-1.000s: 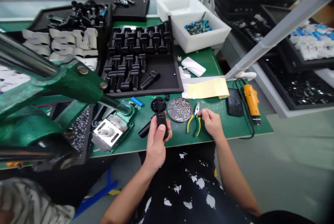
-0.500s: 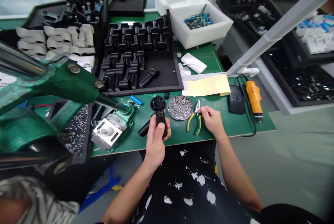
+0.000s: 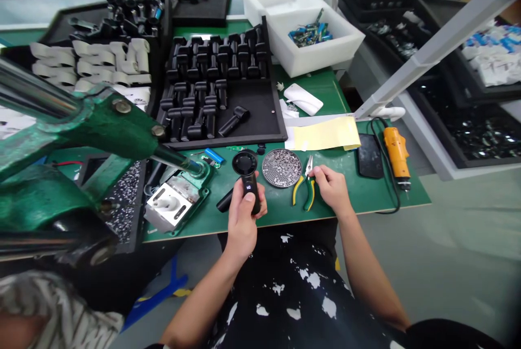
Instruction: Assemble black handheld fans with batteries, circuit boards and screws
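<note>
My left hand [image 3: 243, 224] is wrapped around the handle of a black handheld fan [image 3: 245, 163], its round head tilted up and lit digits showing on the handle. My right hand [image 3: 331, 186] rests at the table's front, thumb and fingers pressed together beside the joint of yellow-green pliers [image 3: 304, 186]. Whatever is between those fingertips is too small to make out. Between the hands lies a round metal dish [image 3: 281, 167] of small screws. A black tube-like part [image 3: 224, 202] is partly hidden behind my left hand.
A green press [image 3: 118, 115] reaches in from the left. Behind stand a tray [image 3: 260, 105] of black fan bodies and a white foam box [image 3: 325, 56] of blue batteries. An orange electric screwdriver [image 3: 396, 156], a phone [image 3: 369, 156] and yellow paper [image 3: 325, 133] lie right. A person's striped sleeve [image 3: 52, 311] shows lower left.
Lit digits now show on the handle of the fan in my left hand, and its head is turned slightly. My right hand stays by the pliers. The whole view has shifted slightly.
</note>
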Demonstrator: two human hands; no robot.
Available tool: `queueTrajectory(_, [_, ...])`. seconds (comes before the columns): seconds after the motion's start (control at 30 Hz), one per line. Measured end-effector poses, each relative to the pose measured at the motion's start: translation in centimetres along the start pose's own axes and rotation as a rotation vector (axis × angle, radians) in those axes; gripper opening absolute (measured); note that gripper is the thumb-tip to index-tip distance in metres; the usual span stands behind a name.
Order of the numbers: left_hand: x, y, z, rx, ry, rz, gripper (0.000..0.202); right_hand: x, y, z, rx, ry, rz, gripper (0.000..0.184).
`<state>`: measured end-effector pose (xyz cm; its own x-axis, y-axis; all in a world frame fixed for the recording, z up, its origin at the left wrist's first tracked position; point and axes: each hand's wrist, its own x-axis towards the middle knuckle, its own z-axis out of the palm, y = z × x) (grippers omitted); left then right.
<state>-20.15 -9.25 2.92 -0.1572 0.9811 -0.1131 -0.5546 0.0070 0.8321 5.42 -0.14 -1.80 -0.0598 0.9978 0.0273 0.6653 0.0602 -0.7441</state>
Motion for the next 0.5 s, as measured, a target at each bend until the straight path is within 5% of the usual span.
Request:
queueTrajectory(0.3, [0.1,-0.2,0.3,-0.051,0.003,-0.051,0.033,-0.8,-1.2,-0.2,0.131,0.125,0.004,0.048])
queueTrajectory(0.4, [-0.1,-0.3,0.6,-0.029,-0.023,-0.111,0.034,-1.5,-3.8,0.5,0.236,0.200,-0.021,0.047])
queueTrajectory(0.5, [-0.4,-1.0,1.1,-0.023,-0.077,-0.152,0.034,-2.1,-7.5,2.6,0.532,0.037,-0.053,0.045])
